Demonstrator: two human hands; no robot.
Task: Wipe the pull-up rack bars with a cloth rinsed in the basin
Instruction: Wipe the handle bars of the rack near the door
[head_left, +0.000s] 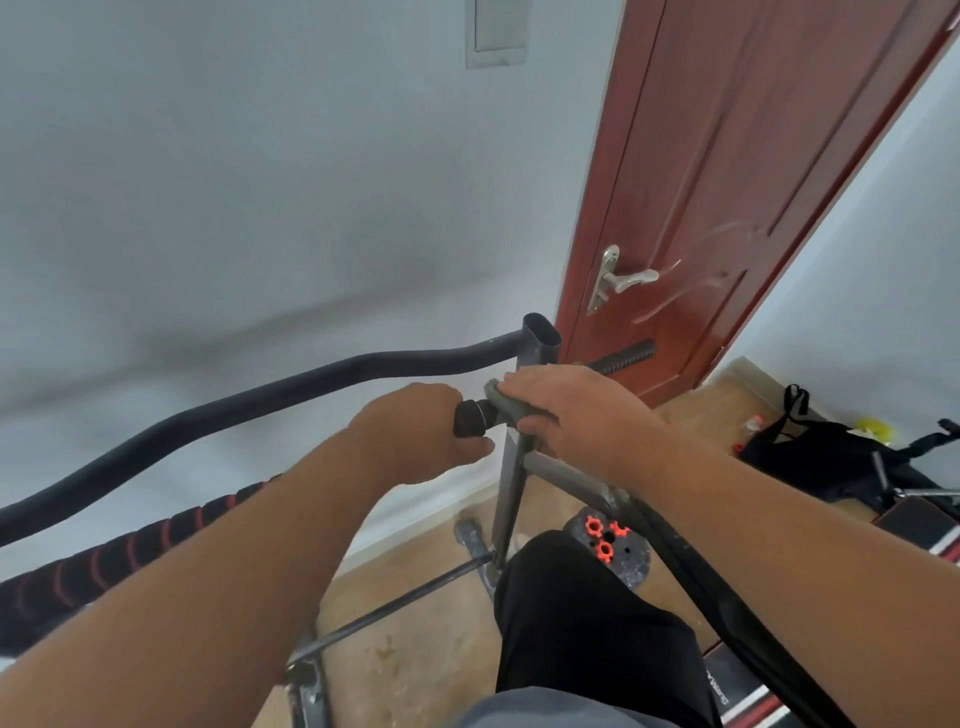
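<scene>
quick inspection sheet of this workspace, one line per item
surface: tan floor, stained and dusty
job's things: green cloth wrapped on a short grip of the rack by the upright; long black bar curves off to the left; basin not in view
clutter: black bag on the floor by the wall; weight plate with orange knobs at the rack foot
grippers: left hand grips the black grip end; right hand presses the cloth with curled fingers
cables: black strap hangs from the rack
surroundings: white wall, red door with a metal handle
</scene>
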